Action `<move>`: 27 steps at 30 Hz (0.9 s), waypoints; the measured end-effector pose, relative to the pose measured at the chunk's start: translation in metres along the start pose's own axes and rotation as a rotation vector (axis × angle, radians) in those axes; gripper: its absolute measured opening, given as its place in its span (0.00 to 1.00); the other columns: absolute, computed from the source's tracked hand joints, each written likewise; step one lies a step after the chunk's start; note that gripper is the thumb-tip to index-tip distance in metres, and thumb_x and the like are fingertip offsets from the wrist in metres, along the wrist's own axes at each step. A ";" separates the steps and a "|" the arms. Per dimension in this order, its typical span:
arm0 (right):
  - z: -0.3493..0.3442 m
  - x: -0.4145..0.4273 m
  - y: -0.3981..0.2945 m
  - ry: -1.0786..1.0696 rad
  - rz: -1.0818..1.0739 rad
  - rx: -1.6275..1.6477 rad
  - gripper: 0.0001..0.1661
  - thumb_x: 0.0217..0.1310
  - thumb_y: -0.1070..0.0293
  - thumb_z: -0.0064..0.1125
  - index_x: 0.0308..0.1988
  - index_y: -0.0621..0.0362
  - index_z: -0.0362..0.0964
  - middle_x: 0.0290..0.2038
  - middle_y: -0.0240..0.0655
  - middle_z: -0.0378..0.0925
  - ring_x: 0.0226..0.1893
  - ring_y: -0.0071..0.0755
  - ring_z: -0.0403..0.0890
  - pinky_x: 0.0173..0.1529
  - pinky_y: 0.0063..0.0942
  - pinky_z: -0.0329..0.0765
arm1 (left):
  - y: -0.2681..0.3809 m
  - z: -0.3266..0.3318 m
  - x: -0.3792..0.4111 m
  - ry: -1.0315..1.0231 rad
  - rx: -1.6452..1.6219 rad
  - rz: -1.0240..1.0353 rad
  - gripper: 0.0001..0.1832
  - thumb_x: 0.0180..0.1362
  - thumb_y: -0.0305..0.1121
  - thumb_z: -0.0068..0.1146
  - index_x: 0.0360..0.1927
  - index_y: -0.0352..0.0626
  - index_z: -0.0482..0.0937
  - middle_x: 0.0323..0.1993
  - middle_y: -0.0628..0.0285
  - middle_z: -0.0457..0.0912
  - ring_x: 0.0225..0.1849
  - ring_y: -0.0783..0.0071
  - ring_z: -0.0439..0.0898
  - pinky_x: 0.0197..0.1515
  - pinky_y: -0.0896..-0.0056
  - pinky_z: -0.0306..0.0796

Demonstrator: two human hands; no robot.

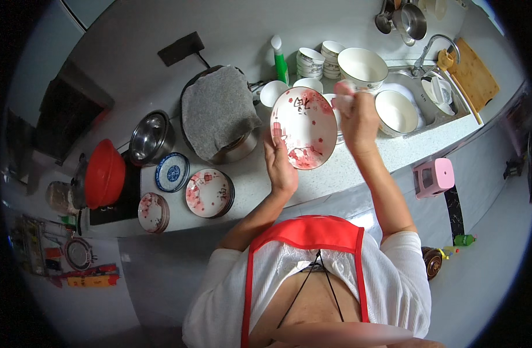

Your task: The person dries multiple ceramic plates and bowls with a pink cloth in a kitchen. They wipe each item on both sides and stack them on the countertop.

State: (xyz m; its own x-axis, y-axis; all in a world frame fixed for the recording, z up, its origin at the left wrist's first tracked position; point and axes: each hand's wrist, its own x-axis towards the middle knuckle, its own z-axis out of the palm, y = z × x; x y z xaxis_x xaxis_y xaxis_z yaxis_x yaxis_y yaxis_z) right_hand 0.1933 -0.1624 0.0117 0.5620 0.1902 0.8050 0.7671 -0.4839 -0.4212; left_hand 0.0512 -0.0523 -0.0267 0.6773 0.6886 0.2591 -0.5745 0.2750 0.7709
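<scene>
My left hand (281,167) grips the lower left rim of a white plate (308,130) with pink blossom patterns and dark writing. The plate is tilted up above the counter, its decorated face towards me. To its right, my right hand (362,119) is closed around a pink and white cloth (345,93), blurred and apart from the plate's face. Behind the plate, white bowls are partly hidden. Lower left on the counter lies a stack of similar pink-patterned plates (208,193), with a stack of smaller ones (152,212) beside it.
Blue-and-white plates (172,172), a steel basin (149,138) and a red basin (104,174) stand left. A grey cloth (218,111) covers a large pan. Stacked bowls (310,63) and a green spray bottle (280,61) line the wall. The sink (440,122) holds dishes. A pink stool (435,176) stands on the floor.
</scene>
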 end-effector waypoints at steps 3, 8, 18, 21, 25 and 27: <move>-0.003 -0.003 -0.044 -0.377 0.065 -0.045 0.22 0.48 0.65 0.64 0.42 0.60 0.64 0.39 0.48 0.67 0.43 0.55 0.69 0.36 0.45 0.72 | -0.008 0.002 -0.001 -0.010 0.073 0.009 0.20 0.69 0.36 0.34 0.60 0.35 0.59 0.58 0.55 0.64 0.58 0.69 0.65 0.61 0.67 0.59; 0.020 -0.027 -0.022 -0.315 0.017 0.293 0.31 0.51 0.67 0.63 0.53 0.70 0.63 0.36 0.45 0.68 0.34 0.40 0.72 0.40 0.31 0.72 | -0.012 0.000 0.001 -0.048 0.108 0.002 0.23 0.69 0.35 0.34 0.64 0.35 0.55 0.62 0.54 0.60 0.63 0.68 0.60 0.65 0.66 0.53; 0.010 -0.035 -0.075 -0.333 -0.040 0.671 0.15 0.46 0.74 0.58 0.38 0.64 0.68 0.30 0.47 0.68 0.30 0.48 0.70 0.35 0.37 0.68 | 0.003 -0.005 0.008 -0.207 0.079 -0.122 0.28 0.70 0.45 0.31 0.65 0.35 0.56 0.60 0.54 0.65 0.60 0.68 0.65 0.62 0.68 0.59; -0.013 -0.047 -0.072 -0.623 -0.050 0.703 0.15 0.45 0.73 0.61 0.36 0.64 0.68 0.28 0.46 0.69 0.29 0.49 0.72 0.35 0.36 0.70 | 0.020 -0.012 0.015 -0.218 0.073 -0.107 0.27 0.70 0.45 0.31 0.61 0.32 0.61 0.57 0.54 0.67 0.58 0.68 0.67 0.60 0.68 0.61; -0.014 -0.055 -0.041 -0.516 0.002 0.380 0.16 0.43 0.72 0.64 0.34 0.63 0.67 0.28 0.47 0.71 0.31 0.53 0.74 0.36 0.41 0.71 | 0.020 -0.010 0.011 -0.185 0.131 -0.005 0.24 0.70 0.41 0.33 0.60 0.32 0.62 0.57 0.54 0.68 0.59 0.69 0.66 0.60 0.68 0.61; -0.001 -0.041 -0.028 -0.354 0.063 0.109 0.17 0.49 0.70 0.58 0.39 0.61 0.64 0.33 0.51 0.70 0.32 0.56 0.74 0.35 0.47 0.71 | 0.019 -0.009 0.005 -0.180 0.221 -0.003 0.24 0.70 0.40 0.33 0.61 0.31 0.62 0.58 0.54 0.68 0.59 0.69 0.66 0.61 0.68 0.60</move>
State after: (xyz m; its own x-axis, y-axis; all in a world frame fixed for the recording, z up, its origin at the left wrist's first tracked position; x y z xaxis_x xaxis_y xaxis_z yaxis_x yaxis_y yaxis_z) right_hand 0.1484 -0.1578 -0.0096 0.6664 0.4559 0.5899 0.7455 -0.4139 -0.5224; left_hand 0.0396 -0.0373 -0.0163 0.7610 0.5525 0.3400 -0.4711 0.1102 0.8752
